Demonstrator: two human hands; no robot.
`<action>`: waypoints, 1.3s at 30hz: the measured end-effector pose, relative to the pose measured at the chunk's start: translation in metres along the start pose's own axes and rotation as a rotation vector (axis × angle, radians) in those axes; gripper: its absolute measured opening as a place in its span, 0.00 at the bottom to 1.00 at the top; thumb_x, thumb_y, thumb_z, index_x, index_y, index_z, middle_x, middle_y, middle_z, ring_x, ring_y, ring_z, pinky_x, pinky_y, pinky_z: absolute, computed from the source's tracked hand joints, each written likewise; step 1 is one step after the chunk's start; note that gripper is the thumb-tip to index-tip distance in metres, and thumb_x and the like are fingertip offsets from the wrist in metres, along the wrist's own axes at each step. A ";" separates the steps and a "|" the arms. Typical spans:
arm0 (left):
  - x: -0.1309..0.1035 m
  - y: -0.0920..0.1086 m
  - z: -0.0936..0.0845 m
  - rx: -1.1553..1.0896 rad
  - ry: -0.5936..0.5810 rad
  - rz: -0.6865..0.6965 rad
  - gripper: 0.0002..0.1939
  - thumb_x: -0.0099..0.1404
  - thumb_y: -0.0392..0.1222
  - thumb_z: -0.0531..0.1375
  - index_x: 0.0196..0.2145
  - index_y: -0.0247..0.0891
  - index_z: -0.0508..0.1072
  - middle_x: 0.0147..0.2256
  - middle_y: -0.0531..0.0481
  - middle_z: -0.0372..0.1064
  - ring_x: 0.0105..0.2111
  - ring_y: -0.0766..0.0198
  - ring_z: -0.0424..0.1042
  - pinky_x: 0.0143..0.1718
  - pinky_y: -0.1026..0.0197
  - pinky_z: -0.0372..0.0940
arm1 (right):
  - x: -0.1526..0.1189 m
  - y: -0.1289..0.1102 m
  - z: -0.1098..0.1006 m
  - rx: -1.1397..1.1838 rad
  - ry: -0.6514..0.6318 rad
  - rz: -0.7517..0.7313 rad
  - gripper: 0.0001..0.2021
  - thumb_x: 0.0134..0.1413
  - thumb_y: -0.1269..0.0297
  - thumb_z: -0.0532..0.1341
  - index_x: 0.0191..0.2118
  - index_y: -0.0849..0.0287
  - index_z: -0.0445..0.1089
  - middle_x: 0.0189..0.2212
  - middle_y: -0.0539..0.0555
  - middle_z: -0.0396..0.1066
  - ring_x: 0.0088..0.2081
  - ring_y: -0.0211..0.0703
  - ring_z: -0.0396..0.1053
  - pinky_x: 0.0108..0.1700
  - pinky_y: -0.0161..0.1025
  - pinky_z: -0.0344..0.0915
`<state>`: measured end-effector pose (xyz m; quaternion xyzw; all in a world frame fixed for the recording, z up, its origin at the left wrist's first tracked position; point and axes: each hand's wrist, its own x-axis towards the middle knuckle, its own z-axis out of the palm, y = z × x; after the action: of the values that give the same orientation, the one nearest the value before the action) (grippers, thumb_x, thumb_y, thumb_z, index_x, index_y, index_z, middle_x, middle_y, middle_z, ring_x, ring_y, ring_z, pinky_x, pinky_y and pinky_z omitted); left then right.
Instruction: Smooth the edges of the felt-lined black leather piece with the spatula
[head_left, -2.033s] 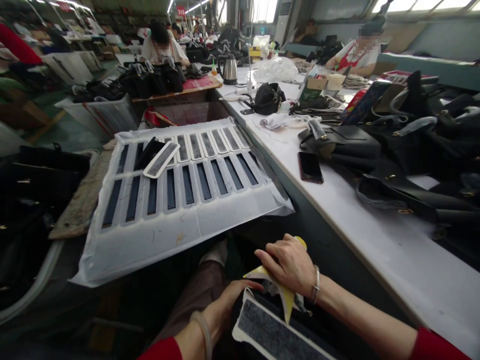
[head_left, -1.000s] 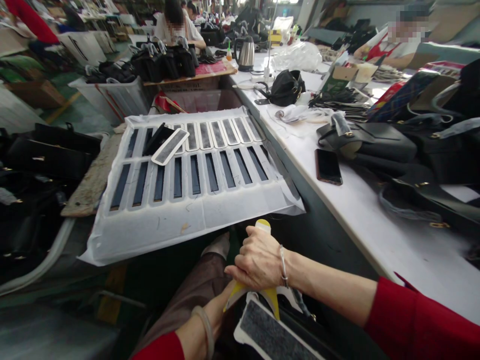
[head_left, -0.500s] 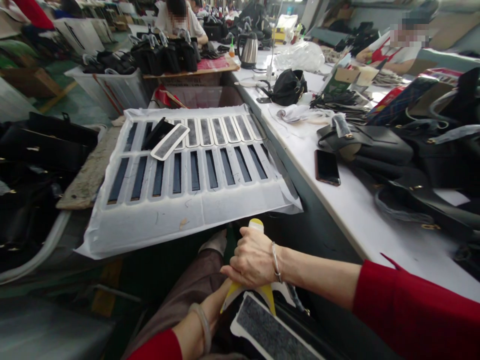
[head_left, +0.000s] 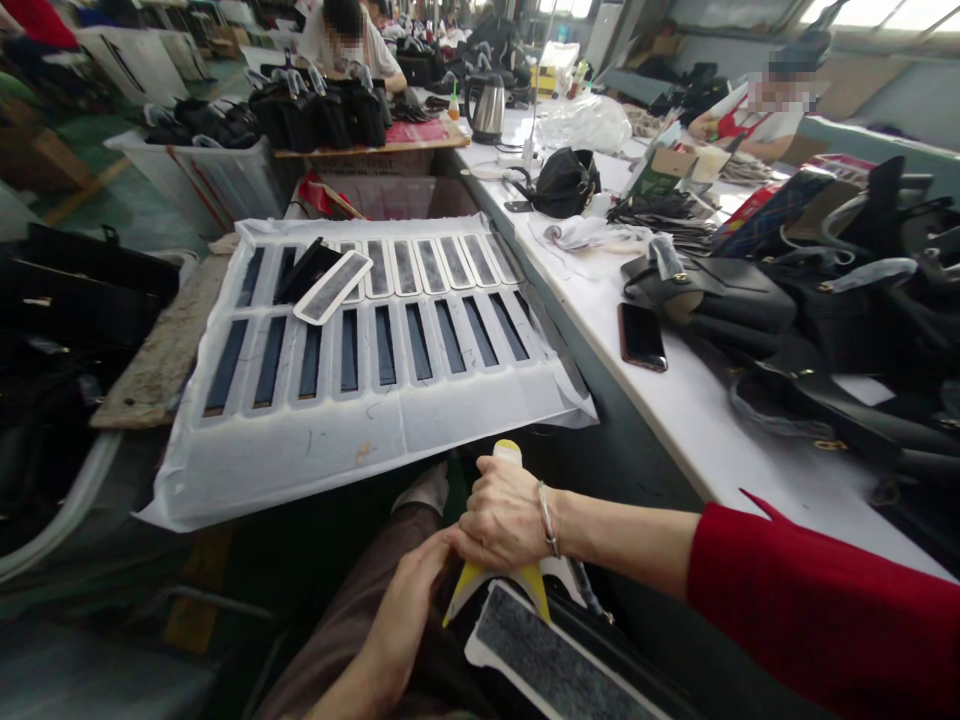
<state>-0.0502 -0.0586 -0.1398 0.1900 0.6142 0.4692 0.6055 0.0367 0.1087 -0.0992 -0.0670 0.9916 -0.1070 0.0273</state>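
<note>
Low in the centre of the frame, the person's right hand (head_left: 506, 520) is closed in a fist around a yellow backing strip (head_left: 501, 580), which sticks out above the knuckles as a rounded yellow-and-white tip and fans out below the hand as a yellow wedge. Just beneath it, at the bottom centre, lies a white-bordered dark grey felt panel (head_left: 544, 662), tilted and resting on a black bag part in the lap. The left hand (head_left: 409, 610), lower left of the right one, lies loosely curved with its fingertips touching the strip's lower edge; it grips nothing that can be made out. Filling the middle left of the frame is a large white sheet (head_left: 360, 430) bearing two rows of narrow dark strips (head_left: 384, 345), with one loose white-edged panel (head_left: 332, 287) lying askew near its top. Along the right runs a white worktable (head_left: 720, 440) holding a black phone (head_left: 642, 337) and heaped black handbags (head_left: 840, 300). In the upper left, a clear plastic bin (head_left: 202, 175) holds more black bags.
</note>
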 end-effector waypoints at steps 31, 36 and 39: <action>-0.039 0.045 0.015 0.731 -0.305 0.187 0.27 0.73 0.53 0.46 0.62 0.35 0.62 0.63 0.37 0.61 0.64 0.47 0.57 0.68 0.38 0.36 | -0.029 -0.040 0.001 0.015 0.006 0.352 0.25 0.68 0.61 0.50 0.20 0.60 0.69 0.20 0.56 0.75 0.20 0.39 0.66 0.35 0.46 0.45; -0.030 0.048 0.004 0.149 -0.343 0.079 0.30 0.72 0.57 0.45 0.55 0.33 0.72 0.54 0.42 0.72 0.57 0.49 0.67 0.60 0.50 0.59 | -0.040 -0.052 0.002 0.091 -0.013 0.540 0.24 0.69 0.60 0.48 0.23 0.60 0.71 0.22 0.56 0.76 0.23 0.40 0.69 0.36 0.44 0.48; -0.021 0.046 0.000 0.030 -0.313 -0.002 0.28 0.70 0.57 0.49 0.54 0.33 0.74 0.53 0.42 0.73 0.56 0.49 0.68 0.59 0.49 0.59 | -0.056 -0.050 0.004 0.194 -0.016 0.712 0.28 0.70 0.56 0.46 0.20 0.59 0.70 0.20 0.55 0.74 0.22 0.41 0.69 0.33 0.42 0.49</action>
<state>-0.0618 -0.0529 -0.0910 0.2691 0.5196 0.4239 0.6914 0.0987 0.0675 -0.0899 0.2845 0.9378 -0.1836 0.0768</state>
